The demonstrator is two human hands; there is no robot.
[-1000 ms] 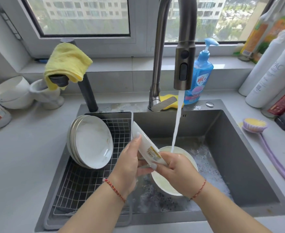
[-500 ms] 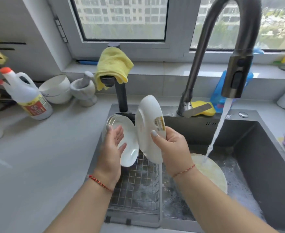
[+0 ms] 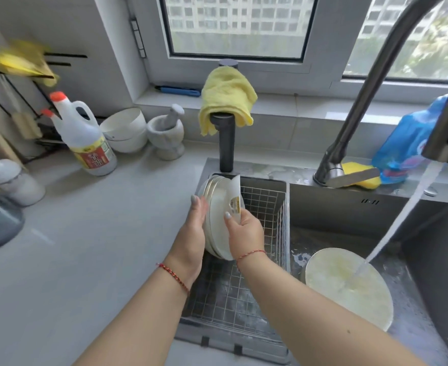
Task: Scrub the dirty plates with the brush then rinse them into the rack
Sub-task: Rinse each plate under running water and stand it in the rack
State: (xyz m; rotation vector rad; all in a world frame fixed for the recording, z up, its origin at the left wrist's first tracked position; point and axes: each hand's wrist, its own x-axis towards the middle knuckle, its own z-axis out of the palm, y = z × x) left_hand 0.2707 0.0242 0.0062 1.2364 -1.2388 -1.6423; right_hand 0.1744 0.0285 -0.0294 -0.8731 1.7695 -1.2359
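My right hand (image 3: 245,232) grips a white plate (image 3: 235,187) with a yellow label on its underside. The plate stands on edge against a stack of white plates (image 3: 217,223) at the left end of the wire rack (image 3: 269,207). My left hand (image 3: 194,228) lies flat, fingers straight, against the outer side of that stack. Another plate (image 3: 347,291) with yellowish film lies tilted in the sink basin, and the tap's water stream (image 3: 413,207) lands on it. No brush is in view.
The dark faucet (image 3: 362,101) arches over the sink (image 3: 349,215), still running. A yellow cloth (image 3: 227,99) hangs on a black post behind the rack. A white bottle (image 3: 85,138), bowls (image 3: 125,130) and a mortar (image 3: 166,133) stand on the left counter; blue soap bottle (image 3: 407,143) at right.
My right hand has carried the labelled plate left and down against the stack in the rack. My left hand now presses the stack's outer side. The view has shifted left.
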